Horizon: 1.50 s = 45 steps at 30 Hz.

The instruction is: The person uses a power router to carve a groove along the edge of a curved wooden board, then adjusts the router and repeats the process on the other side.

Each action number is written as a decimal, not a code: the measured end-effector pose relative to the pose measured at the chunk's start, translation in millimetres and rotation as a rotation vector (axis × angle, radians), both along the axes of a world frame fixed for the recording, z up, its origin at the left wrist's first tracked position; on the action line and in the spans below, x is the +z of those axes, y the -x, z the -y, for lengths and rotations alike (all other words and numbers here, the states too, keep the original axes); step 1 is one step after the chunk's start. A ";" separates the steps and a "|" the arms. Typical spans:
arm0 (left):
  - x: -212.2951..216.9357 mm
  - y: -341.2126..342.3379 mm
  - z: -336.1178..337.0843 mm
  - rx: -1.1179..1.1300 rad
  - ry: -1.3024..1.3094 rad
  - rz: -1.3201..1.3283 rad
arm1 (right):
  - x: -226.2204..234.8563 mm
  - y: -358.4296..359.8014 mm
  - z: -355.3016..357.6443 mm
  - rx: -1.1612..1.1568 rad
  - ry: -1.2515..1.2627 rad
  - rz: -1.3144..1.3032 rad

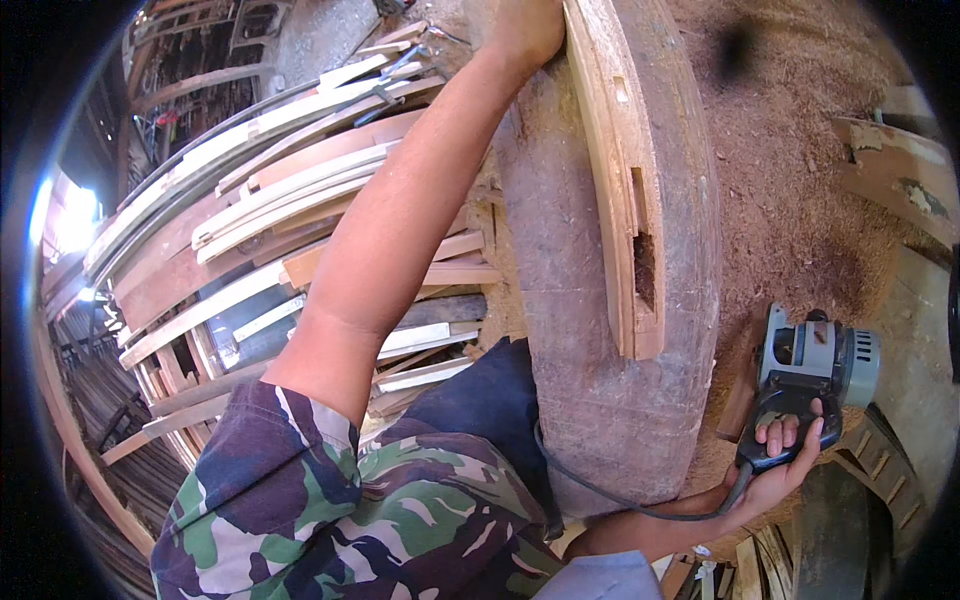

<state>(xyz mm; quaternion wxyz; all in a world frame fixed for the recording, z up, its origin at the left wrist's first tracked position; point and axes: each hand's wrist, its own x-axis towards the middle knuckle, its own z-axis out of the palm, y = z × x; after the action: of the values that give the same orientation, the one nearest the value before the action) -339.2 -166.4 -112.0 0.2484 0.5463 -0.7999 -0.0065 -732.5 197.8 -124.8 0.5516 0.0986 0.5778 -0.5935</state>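
Observation:
My left hand [525, 30] reaches far up and rests on the top end of a curved pale wooden piece [620, 190] with a notch cut in its side. That piece lies along a big grey log [600, 330]. My right hand [785, 465] grips the black handle of a grey electric power tool [815, 365], held low at the right of the log above sawdust. Its black cord [620, 500] loops back under the log toward me. My camouflage sleeve [330, 500] fills the lower left.
A heap of curved and straight wooden slats [280, 200] lies left of the log. Sawdust [800, 170] covers the ground on the right. More wooden pieces [900, 170] sit at the right edge, and boards [880, 460] lie below the tool.

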 end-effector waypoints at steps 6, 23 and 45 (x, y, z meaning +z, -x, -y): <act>9.2 17.6 -2.9 0.165 -0.314 -0.547 | 5.0 -7.0 5.9 -0.027 -0.011 0.007; 16.3 28.6 -2.3 0.171 -0.482 -0.882 | 10.0 -4.5 6.8 0.002 0.009 0.023; 17.8 40.5 4.9 0.213 -0.524 -0.873 | 9.2 -2.3 1.4 -0.006 -0.049 -0.039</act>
<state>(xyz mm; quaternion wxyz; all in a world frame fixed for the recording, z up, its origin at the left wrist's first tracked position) -379.8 -171.3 -94.2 0.4130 0.6149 -0.5332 -0.4086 -730.1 196.4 -115.7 0.5358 0.1021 0.6024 -0.5828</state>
